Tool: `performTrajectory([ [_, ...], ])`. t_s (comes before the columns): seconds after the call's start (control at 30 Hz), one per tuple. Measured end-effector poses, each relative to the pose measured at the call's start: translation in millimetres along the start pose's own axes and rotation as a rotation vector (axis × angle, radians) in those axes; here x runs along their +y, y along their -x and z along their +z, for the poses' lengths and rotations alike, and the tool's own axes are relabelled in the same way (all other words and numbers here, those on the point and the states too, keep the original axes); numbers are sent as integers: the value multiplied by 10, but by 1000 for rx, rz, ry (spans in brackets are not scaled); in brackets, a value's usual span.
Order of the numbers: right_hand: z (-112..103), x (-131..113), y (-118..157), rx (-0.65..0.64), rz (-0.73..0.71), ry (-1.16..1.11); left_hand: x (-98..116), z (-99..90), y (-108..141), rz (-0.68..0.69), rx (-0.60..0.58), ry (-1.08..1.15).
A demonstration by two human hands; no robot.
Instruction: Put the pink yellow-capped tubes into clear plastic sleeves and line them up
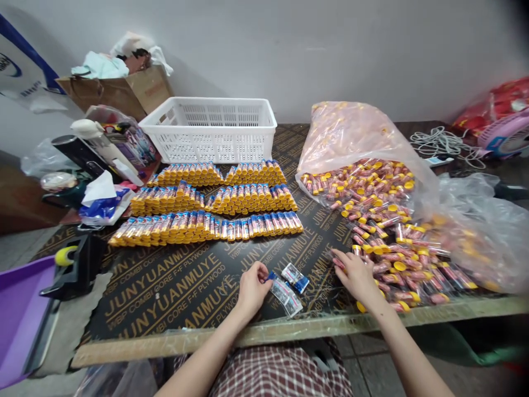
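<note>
The left hand (253, 289) is pinching a small blue-edged packet (270, 276), and the half-open right hand (357, 274) is resting beside yellow-capped tubes (382, 259) spilling from a plastic bag (351, 143) across a black plywood board (173, 298), below a white basket (209, 129) at upper centre.

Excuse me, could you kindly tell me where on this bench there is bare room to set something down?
Bare plywood shows widest between the lowest row of tubes and the front edge, left of the left hand. A narrower strip runs between the rows and the spilled tubes, above the packets. It is crowded around the right hand, among the spilled tubes.
</note>
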State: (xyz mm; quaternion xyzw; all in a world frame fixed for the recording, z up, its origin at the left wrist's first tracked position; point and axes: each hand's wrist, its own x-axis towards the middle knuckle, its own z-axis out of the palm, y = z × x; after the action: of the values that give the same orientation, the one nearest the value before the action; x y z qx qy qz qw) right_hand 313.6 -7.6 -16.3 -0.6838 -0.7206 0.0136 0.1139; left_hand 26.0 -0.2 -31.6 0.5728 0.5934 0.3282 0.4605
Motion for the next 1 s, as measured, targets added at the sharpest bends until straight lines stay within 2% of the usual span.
performTrajectory([
  [0.17, -70, -621, -71, 88, -55, -564, 69, -65, -74, -208, 23, 465],
  [0.27, -87, -982, -42, 157, -10, -756, 138, -163, -121, -321, 85, 669],
  [0.37, -67, -1217, 14, 267, -6, -867, 175, -278, -169, -408, 157, 848],
  [0.5, -46, -1365, 82, 315, -111, -893, 167, -387, -219, -449, 250, 923],
  [0.67, -61, -1446, 123, 377, -246, -805, 132, -401, -228, -450, 332, 944],
  [1.0, -35, -1524, 165, 400, -355, -769, 114, -367, -219, -411, 359, 926],
])
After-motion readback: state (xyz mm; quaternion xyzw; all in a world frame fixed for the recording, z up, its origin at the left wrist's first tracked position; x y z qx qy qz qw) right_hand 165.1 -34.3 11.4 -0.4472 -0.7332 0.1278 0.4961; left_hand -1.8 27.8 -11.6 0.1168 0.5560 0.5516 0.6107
